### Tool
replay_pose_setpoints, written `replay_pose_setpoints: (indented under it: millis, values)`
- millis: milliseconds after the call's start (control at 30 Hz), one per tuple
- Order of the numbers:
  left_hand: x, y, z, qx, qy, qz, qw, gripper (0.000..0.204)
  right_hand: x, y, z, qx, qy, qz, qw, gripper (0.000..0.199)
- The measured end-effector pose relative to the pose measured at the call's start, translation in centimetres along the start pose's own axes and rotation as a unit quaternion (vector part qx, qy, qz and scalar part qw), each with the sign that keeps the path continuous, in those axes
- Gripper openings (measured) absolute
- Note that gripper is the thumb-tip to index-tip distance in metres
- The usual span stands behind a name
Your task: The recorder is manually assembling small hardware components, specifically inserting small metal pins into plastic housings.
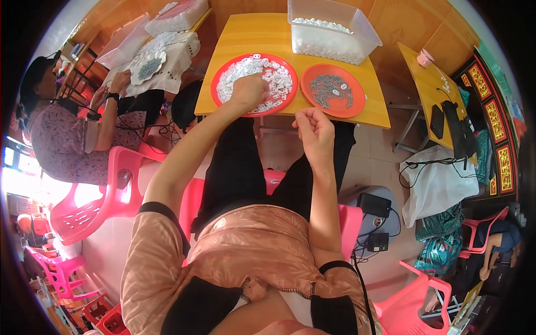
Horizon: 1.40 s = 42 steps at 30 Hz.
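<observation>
A seated person works at a small yellow table [290,114] in the upper centre of the frame, where three containers stand side by side. A red plate [220,75], left of centre, is spread with small white plastic pieces [273,75], flat and pale, lying loose in a single jumbled layer across nearly the whole dish. Just to its right, an orange plate [312,75] holds a darker heap of thin grey metal parts [332,92], tangled together in its middle. Behind both, at the top edge of the frame, a clear plastic tub [335,42] is filled most of the way with more of the white pieces. The left hand [248,92] rests on the near side of the red plate, fingers curled down into the white pieces; whether it has any pinched cannot be told. The right hand [315,131] hangs just below the table's front edge, under the orange plate, fingers drawn in toward the thumb in a loose fist, anything within them too small to make out. At upper left, another person [67,134] sits on a pink plastic chair [106,195], hands at a cloth-covered surface [167,56] strewn with similar white pieces.
</observation>
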<state>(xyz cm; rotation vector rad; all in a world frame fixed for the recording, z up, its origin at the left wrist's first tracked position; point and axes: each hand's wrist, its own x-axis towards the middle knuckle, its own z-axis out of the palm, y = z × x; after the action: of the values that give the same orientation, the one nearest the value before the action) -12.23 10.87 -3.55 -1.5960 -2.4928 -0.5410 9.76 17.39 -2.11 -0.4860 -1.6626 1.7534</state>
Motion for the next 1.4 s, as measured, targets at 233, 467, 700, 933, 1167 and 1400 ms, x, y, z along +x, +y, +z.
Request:
replay_pose_setpoints:
  millis: [233,467,700,933,1167,1400]
  values:
    - [1.8,-0.2,0.2,0.052,-0.118,-0.003,0.992,0.018,-0.1,-0.3,0.9,0.01,-0.009,0.0,1.0,0.014]
    - [2.6,-0.1,-0.9,0.046,-0.193,0.011,0.98,0.018,-0.2,0.6,1.1,0.011,-0.006,-0.013,1.0,0.016]
    - [1.2,-0.5,0.1,-0.01,-0.072,0.038,0.997,0.015,-0.6,0.7,1.6,0.014,-0.006,0.006,1.0,0.016]
    - [-6.1,5.8,-4.5,-0.61,0.036,-0.173,0.773,0.022,-1.2,-0.9,2.6,0.051,0.042,-0.041,0.997,0.013]
    - [-12.0,7.5,-5.9,-0.753,0.055,-0.246,0.608,0.021,-2.2,-2.5,3.8,0.049,-0.063,-0.029,0.996,0.012]
    - [-12.6,8.1,-6.4,-0.754,0.084,-0.235,0.608,0.018,-2.8,-3.2,4.4,0.065,-0.098,-0.015,0.993,0.011]
